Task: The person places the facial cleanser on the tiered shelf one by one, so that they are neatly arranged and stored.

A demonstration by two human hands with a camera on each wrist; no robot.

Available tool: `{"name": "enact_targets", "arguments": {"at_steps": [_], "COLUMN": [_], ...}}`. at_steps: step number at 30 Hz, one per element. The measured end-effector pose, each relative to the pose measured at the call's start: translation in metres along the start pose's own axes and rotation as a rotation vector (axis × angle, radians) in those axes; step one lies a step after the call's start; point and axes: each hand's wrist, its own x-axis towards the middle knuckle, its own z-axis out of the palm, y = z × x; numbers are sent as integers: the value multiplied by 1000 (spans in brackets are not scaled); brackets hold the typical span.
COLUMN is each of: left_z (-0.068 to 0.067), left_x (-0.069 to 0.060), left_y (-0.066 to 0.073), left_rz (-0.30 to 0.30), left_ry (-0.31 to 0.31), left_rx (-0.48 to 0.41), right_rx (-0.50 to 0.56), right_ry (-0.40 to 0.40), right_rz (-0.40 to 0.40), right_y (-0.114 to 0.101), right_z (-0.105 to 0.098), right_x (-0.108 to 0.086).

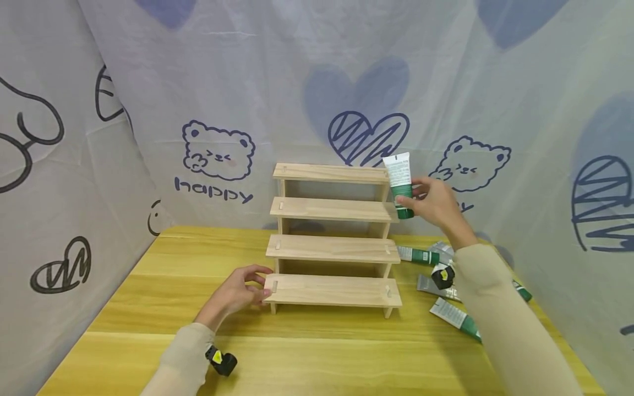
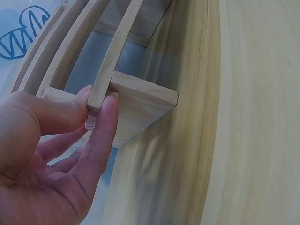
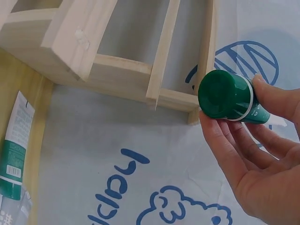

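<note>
A stepped wooden rack [image 1: 334, 289] with several shelves stands on the table. My left hand [image 1: 242, 290] pinches the left end of its lowest shelf; in the left wrist view the thumb and fingers [image 2: 104, 133] close around that board end. My right hand [image 1: 433, 202] holds a white and green squeeze tube [image 1: 399, 173] upright, cap down, by the top shelf's right end. From the right wrist view, the tube's green cap [image 3: 218, 95] faces the camera, gripped between thumb and fingers, near the rack's side.
Several tubes lie on the table right of the rack, among them a white and green tube [image 1: 453, 318] and another tube [image 1: 418, 255] close to the rack's side. A patterned cloth [image 1: 297, 82] hangs behind and on both sides of the wooden table [image 1: 317, 357].
</note>
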Motion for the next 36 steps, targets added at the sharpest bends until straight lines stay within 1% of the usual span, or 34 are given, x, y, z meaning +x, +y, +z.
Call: {"name": "enact_targets", "arguments": {"at_steps": [10,17,24,36], "left_z": [0,0,0,0], "left_x": [-1,-2,0,-1], "left_y": [2,2,1,0], "left_rz": [5,5,-10,1], "left_ry": [-19,-25,-9,-8], "left_rx": [-4,-3,-3,2], "right_rx": [61,127,181,274], "right_ry": [17,26,24,19], "right_rz": [-6,-26,-37,-86], "right_y": [-12,-20,-31,-50], "right_z": [5,9,14,28], "right_x": [9,14,23,41]}}
